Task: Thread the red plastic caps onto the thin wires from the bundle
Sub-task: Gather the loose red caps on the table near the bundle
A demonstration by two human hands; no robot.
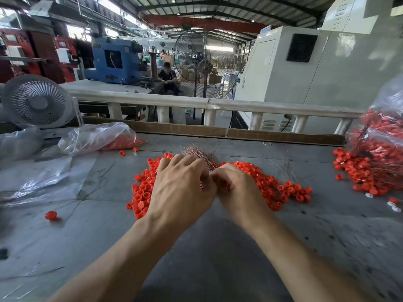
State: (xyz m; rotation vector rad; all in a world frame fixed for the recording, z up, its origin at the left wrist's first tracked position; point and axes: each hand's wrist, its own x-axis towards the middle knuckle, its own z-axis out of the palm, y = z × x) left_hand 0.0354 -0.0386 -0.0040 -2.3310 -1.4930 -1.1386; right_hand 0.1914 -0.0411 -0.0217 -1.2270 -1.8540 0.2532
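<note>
Both hands meet over the middle of the grey bench (218, 247), likely so cap and wire tip line up close together. The left hand (181, 188) has its fingers curled round a bundle of thin coppery wires (200, 155) that fans out on its far side. The right hand (237, 188) seems to pinch something small; what exactly is hidden. Small, round, hollow red plastic caps (283, 190) lie heaped beneath and around the hands.

grey table (207, 247) | white desk fan (37, 101) | pedestal fan (193, 62) | blue machine (115, 59)

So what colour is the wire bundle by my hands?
Coppery pink wire bundle, seen from the head camera.
</note>
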